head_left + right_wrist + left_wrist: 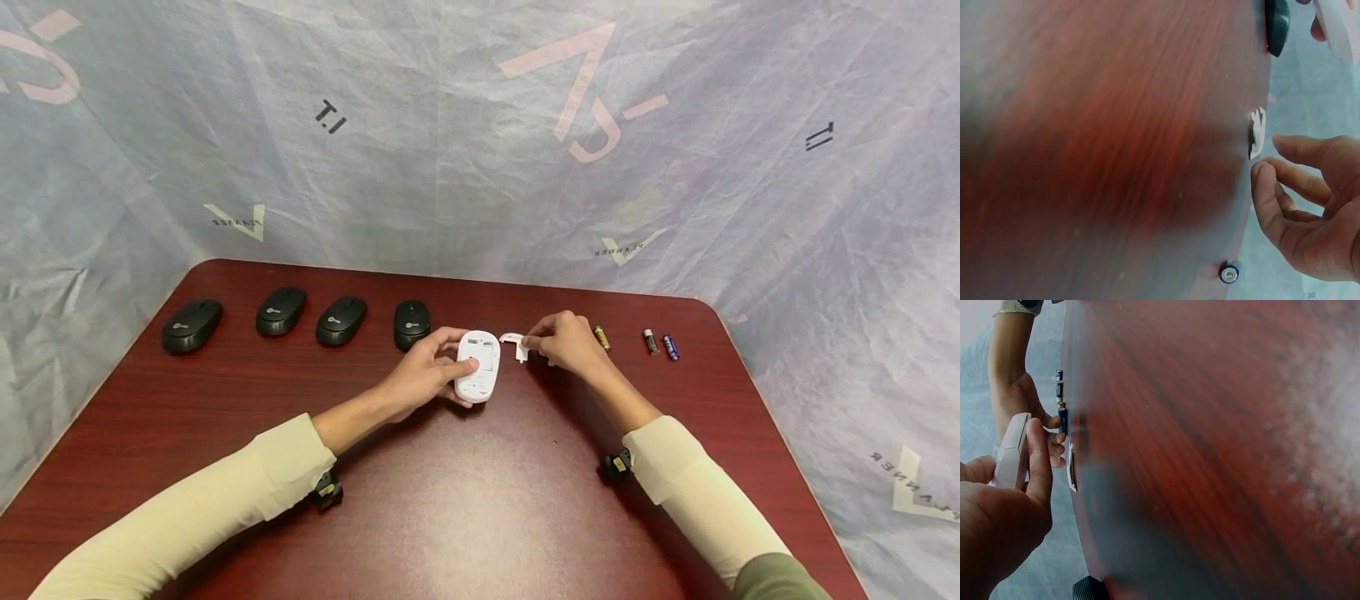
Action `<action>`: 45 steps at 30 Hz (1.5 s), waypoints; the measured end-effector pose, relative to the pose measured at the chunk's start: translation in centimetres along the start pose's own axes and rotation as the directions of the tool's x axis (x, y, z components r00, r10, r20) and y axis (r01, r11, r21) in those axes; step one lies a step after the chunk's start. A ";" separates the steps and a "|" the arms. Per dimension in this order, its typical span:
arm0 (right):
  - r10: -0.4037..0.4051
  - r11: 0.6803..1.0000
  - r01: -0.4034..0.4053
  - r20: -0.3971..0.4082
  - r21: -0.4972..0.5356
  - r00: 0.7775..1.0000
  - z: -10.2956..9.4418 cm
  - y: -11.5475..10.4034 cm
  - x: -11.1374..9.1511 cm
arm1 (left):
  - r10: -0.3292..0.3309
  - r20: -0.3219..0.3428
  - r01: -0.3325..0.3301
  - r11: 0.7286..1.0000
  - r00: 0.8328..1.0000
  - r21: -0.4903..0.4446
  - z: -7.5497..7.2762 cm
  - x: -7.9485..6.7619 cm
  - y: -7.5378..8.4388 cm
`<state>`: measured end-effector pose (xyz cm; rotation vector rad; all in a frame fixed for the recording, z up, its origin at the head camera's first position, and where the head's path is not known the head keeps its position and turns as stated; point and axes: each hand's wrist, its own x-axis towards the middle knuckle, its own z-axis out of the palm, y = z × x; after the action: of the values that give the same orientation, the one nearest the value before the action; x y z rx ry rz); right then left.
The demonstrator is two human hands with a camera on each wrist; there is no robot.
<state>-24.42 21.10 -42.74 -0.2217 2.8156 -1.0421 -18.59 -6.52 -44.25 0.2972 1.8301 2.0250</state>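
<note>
"White mouse (482,380), head view. Where?"

"Held over the table (480,508), underside facing the wearer, battery bay (488,357) uncovered. Left hand (427,375) grips its left side, thumb on the underside. Right hand (567,342) is at the cover (521,350), fingers bent."

"Handling?"

"Mouse: should be light, stiff, maybe slick; hold it by the sides, bay clear. Cover: thin, tabs probably snap easily; pinch the edges."

"Counts?"

"One white mouse, one cover, four black mice (192,325), three batteries (671,347) visible."

"Left wrist view."

"White mouse edge-on between left thumb and fingers, off the table. One cover, lying on the table. Batteries overlap near the right hand; looks like four, not certain. One black mouse, cut off by the frame."

"Right wrist view."

"Right thumb and fingertips apart, holding nothing; cover on the table just past them. One battery, end-on. One black mouse. White mouse cropped at the corner with a bit of the left hand."
</note>
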 end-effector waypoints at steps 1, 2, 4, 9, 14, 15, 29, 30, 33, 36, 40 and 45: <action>0.003 1.000 -0.003 -0.001 0.004 1.000 -0.1 0.0 -0.1 | -0.001 0.000 0.001 1.000 1.000 -0.001 -0.1 0.0 0.0; 0.005 1.000 -0.005 -0.003 0.003 1.000 -0.2 0.1 -0.2 | -0.002 0.001 0.002 1.000 1.000 -0.002 -0.1 0.0 -0.1; 0.014 1.000 -0.014 -0.013 -0.015 1.000 -0.4 0.3 -0.4 | -0.002 0.003 0.002 1.000 1.000 -0.005 -0.2 0.0 0.0; 0.026 0.997 -0.027 -0.019 -0.069 0.999 -1.2 1.5 -0.6 | -0.002 0.004 0.002 1.000 1.000 -0.012 -0.3 -0.1 0.1; 0.050 0.996 -0.051 -0.021 -0.074 0.999 -2.3 2.7 -0.8 | -0.004 0.012 0.004 1.000 1.000 -0.008 -0.3 -0.3 0.1; 0.053 0.996 -0.055 -0.027 -0.077 0.998 -2.6 2.9 -0.9 | -0.004 0.013 0.004 1.000 1.000 -0.008 -0.3 -0.3 0.1; 0.098 0.985 -0.117 -0.143 -0.129 0.985 -6.3 6.4 -1.3 | -0.007 0.013 0.007 1.000 1.000 -0.008 -0.3 -0.3 0.2; 0.100 0.984 -0.120 -0.149 -0.130 0.984 -6.3 6.7 -1.3 | -0.008 0.014 0.008 1.000 1.000 -0.006 -0.3 -0.3 0.3; 0.104 0.984 -0.124 -0.151 -0.124 0.983 -6.4 7.1 -1.2 | -0.009 0.017 0.009 1.000 1.000 0.000 -0.1 -0.5 0.4; 0.104 0.984 -0.124 -0.152 -0.129 0.983 -6.2 7.3 -1.2 | -0.007 0.015 0.007 1.000 1.000 0.000 0.0 -0.5 0.5; 0.105 0.983 -0.125 -0.146 -0.134 0.984 -5.8 7.1 -1.0 | -0.007 0.013 0.007 1.000 1.000 -0.002 0.1 -0.5 0.6; 0.117 0.982 -0.133 -0.123 -0.133 0.986 -5.3 6.5 -0.8 | -0.004 0.014 0.004 1.000 1.000 0.002 0.1 -0.4 0.6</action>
<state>-25.11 29.48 -42.90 0.0026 2.9640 -0.8561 -18.29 -6.63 -43.64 0.3066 1.8235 2.0133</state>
